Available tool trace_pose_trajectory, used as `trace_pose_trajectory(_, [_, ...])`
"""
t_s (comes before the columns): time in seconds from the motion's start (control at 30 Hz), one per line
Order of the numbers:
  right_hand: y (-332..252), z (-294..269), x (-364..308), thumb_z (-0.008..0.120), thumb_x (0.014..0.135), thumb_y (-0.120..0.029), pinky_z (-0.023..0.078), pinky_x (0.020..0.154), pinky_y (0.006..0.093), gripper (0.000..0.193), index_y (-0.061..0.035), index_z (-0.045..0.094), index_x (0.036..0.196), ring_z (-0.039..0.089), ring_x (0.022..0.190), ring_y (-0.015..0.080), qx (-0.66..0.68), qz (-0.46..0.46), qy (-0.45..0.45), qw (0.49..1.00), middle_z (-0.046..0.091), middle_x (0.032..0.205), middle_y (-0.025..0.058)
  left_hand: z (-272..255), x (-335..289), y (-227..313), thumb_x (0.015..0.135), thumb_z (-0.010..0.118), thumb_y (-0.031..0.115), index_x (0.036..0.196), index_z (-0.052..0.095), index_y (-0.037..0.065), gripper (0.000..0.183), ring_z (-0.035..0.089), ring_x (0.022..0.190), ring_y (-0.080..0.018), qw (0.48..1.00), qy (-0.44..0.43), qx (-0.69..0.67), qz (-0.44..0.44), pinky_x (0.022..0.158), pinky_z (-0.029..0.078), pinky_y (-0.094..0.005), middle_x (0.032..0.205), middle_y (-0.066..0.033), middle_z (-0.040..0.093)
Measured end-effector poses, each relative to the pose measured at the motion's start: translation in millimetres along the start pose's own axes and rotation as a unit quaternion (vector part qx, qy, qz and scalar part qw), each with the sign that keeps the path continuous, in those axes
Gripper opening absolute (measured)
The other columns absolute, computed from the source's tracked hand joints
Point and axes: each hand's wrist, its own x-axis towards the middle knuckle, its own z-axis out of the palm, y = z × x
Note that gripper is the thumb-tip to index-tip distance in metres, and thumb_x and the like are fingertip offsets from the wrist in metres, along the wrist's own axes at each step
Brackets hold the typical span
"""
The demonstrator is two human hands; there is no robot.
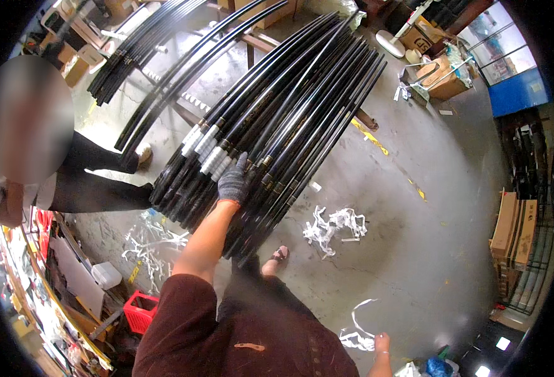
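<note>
A large bundle of long black poles (315, 94), perhaps fishing rods, lies slantwise in front of me on a rack. White wrapped bands (209, 151) circle several of the poles near their thicker, nearer ends. My left hand (232, 183), in a grey glove with an orange cuff, rests on the poles beside these bands, its fingers stretched forward. Down at the lower right hangs my right hand (382, 342), bare, with its fingers curled in. White strips (358, 339) show right beside it; whether the hand holds one is unclear.
Another person (95, 163) stands at the left, by the poles' near ends. More black poles (132, 56) lie farther back. White strip scraps (333, 229) litter the grey floor. A red basket (141, 311) sits at lower left, cardboard boxes (514, 229) at the right.
</note>
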Motion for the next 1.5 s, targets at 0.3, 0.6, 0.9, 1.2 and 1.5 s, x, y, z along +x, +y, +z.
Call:
trace_pose_trajectory(0.3, [-219, -55, -5, 0.064, 0.068, -0.013, 0.048, 0.063, 0.0415, 0.027, 0.0052, 0.06, 0.087, 0.062, 0.067, 0.0307, -0.03, -0.127, 0.097, 0.987, 0.063, 0.075, 0.0209, 35, 12, -9, 0.09, 0.054, 0.031, 0.137, 0.045, 0.017, 0.049, 0.061, 0.097, -0.0375, 0.999, -0.002, 0.031, 0.017, 0.083, 0.048, -0.0479, 0.11, -0.0209, 0.061])
trace_pose_trajectory(0.6, [-288, -20, 3, 0.061, 0.066, -0.002, 0.039, 0.051, 0.0313, 0.015, -0.0046, 0.047, 0.071, 0.044, 0.057, 0.0116, 0.083, -0.196, -0.004, 0.977, 0.047, 0.06, 0.0001, -42, -62, -52, 0.075, 0.067, 0.011, 0.12, 0.057, 0.01, 0.046, 0.059, 0.102, -0.0345, 0.994, 0.055, -0.006, 0.091, 0.087, 0.049, -0.0422, 0.112, -0.0171, 0.061])
trace_pose_trajectory(0.9, [-338, -9, 14, 0.057, 0.069, 0.004, 0.041, 0.064, 0.0298, 0.029, -0.0044, 0.044, 0.093, 0.044, 0.073, 0.0136, 0.178, -0.236, 0.006, 0.955, 0.046, 0.079, 0.0039, -107, -120, -130, 0.067, 0.07, 0.014, 0.121, 0.051, 0.009, 0.057, 0.055, 0.095, -0.0381, 0.981, 0.046, 0.161, -0.096, 0.084, 0.045, -0.0477, 0.105, -0.019, 0.056])
trace_pose_trajectory(1.2, [-341, -9, 20, 0.047, 0.073, 0.008, 0.043, 0.086, 0.0319, 0.042, -0.0043, 0.038, 0.112, 0.052, 0.092, 0.0198, 0.287, -0.254, -0.065, 0.921, 0.052, 0.103, 0.0118, -180, -116, -99, 0.083, 0.063, 0.017, 0.135, 0.044, 0.009, 0.056, 0.059, 0.083, -0.0242, 0.876, -0.243, -0.398, -0.127, 0.074, 0.048, -0.0359, 0.092, -0.0146, 0.059])
trace_pose_trajectory(1.5, [-377, -46, -48, 0.048, 0.076, 0.01, 0.046, 0.071, 0.0246, 0.045, -0.0068, 0.055, 0.117, 0.055, 0.076, 0.0097, 0.329, -0.368, -0.161, 0.855, 0.059, 0.088, 0.002, -181, -128, 71, 0.09, 0.062, 0.04, 0.126, 0.053, 0.004, 0.052, 0.059, 0.09, -0.0133, 0.655, -0.344, -0.662, -0.123, 0.075, 0.051, -0.0301, 0.1, -0.0044, 0.061])
